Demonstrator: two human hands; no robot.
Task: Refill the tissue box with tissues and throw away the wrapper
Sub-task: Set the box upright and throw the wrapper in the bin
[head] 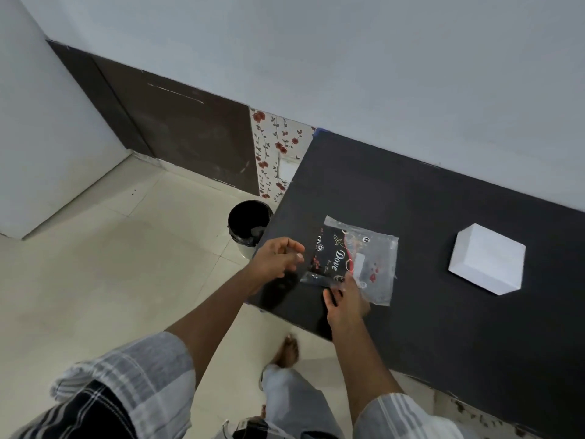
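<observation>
Beyond the sleeve point(411, 416), right grip point(346, 304) pinches wrapper's point(332, 258) near edge

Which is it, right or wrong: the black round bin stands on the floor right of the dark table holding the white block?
Wrong: the head view shows the black round bin on the floor left of the dark table holding the white block.
</observation>
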